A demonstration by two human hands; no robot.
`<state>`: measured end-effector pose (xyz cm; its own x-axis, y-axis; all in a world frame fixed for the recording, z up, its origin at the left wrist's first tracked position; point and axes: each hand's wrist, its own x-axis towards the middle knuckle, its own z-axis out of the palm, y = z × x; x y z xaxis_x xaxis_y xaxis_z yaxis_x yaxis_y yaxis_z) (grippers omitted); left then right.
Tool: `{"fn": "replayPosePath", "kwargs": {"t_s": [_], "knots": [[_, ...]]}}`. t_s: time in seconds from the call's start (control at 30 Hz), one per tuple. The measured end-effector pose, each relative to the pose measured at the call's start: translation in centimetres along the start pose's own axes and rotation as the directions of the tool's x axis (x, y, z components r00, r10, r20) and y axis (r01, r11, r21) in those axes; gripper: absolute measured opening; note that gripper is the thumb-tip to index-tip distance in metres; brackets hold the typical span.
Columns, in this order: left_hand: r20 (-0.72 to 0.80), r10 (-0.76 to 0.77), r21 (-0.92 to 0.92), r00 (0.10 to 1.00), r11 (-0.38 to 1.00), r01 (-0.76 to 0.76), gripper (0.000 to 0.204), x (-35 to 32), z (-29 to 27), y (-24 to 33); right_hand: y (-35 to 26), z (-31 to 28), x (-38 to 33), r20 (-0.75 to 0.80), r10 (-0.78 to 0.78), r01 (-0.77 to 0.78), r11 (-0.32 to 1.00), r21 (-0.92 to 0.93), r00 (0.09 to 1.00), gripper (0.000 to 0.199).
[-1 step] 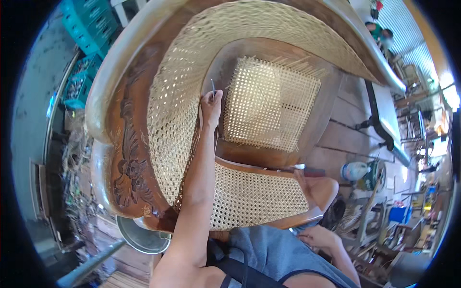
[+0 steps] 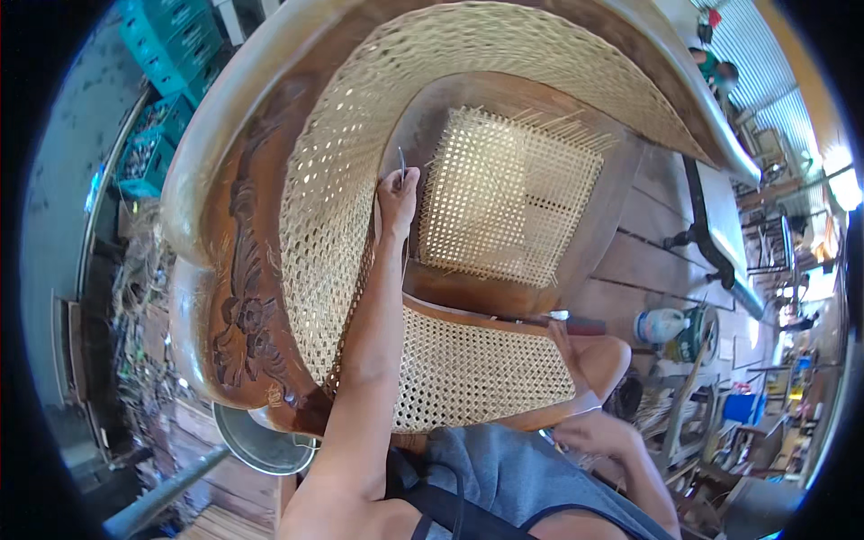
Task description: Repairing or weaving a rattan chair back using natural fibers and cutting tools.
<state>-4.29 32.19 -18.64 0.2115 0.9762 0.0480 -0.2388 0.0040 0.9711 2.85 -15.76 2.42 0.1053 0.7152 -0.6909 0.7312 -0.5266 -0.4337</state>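
A curved wooden chair with woven cane panels [image 2: 486,369] surrounds my arms. My left hand [image 2: 396,200] reaches inside it, closed on a thin, slightly curved grey metal tool [image 2: 402,161] whose tip points up. That hand is beside the inner edge of the cane back [image 2: 337,180], left of the seat. A square of open-weave cane [image 2: 486,198] with loose strand ends covers the middle of the wooden seat [image 2: 598,234]. My right hand [image 2: 598,434], smeared by motion, is near the chair's front corner and my lap. A thin pale line shows just above it; its fingers are unclear.
A metal bucket [image 2: 261,441] stands at lower left. Teal crates [image 2: 166,40] are stacked far left. On the right are a clear plastic bottle [image 2: 664,325], a dark-legged table [image 2: 720,216] and a blue container [image 2: 743,409]. Another person [image 2: 717,70] is far off at upper right.
My right hand has moved slightly up and right, toward the chair's front corner, and its fingers have blurred. My left hand and its tool stay in nearly the same place.
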Motion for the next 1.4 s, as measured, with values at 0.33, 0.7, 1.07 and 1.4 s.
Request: {"fn": "replayPosePath", "kwargs": {"t_s": [0.33, 0.7, 1.07, 1.4], "knots": [[-0.061, -0.099, 0.085, 0.993, 0.991, 0.104, 0.029, 1.3, 1.2, -0.4, -12.8, -17.8, 36.2, -0.648, -0.579, 0.308, 0.814, -0.492, 0.495, 0.019], [-0.177, -0.039, 0.407, 0.983, 0.907, 0.109, 0.037, 0.9, 0.4, 2.2, -14.7, -19.4, 40.3, -0.401, -0.693, 0.228, 0.628, -0.744, 0.600, 0.012], [-0.191, -0.004, 0.347, 0.982, 0.935, 0.071, 0.020, 0.7, 0.6, 1.0, -15.0, -20.0, 40.2, -0.332, -0.678, 0.229, 0.597, -0.769, 0.656, 0.017], [-0.155, -0.023, 0.227, 0.988, 0.972, 0.059, 0.020, 0.6, 0.4, 1.1, -15.6, -20.4, 40.8, -0.311, -0.640, 0.226, 0.615, -0.756, 0.703, 0.012]]}}
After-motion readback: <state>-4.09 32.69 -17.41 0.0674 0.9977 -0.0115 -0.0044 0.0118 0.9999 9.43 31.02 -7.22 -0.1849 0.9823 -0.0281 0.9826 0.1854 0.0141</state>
